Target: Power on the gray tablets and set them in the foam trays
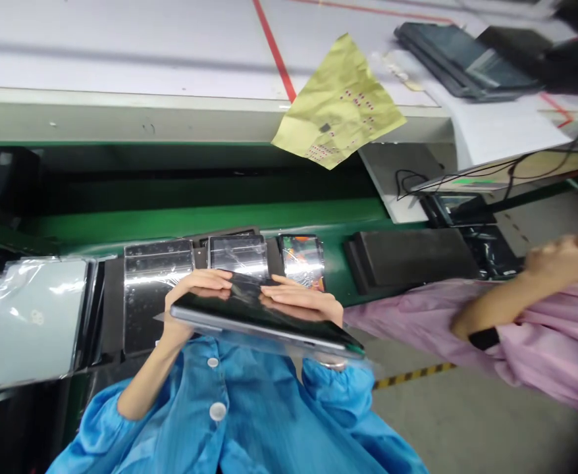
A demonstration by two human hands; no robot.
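A tablet [269, 316] with a dark glossy screen is held in front of my blue coat, tilted. Clear film hangs from its near edge. My left hand [195, 296] grips its left end, the fingers lying over the far edge. The other end is held by my right hand [303, 299], whose fingers reach over the screen's far side. Just beyond my hands lie film-wrapped tablets: a large dark one [143, 296], a smaller one [239, 253] and one with a coloured screen [303, 257]. They rest at the green surface [210, 220].
Film-wrapped pale tablets [37, 316] are at the left. Dark foam blocks [417, 257] sit at the right. A yellow sheet [341, 99] hangs over the white shelf's edge [121, 115]; more devices [461, 59] lie above. A person in a pink sleeve [540, 336] is at the right.
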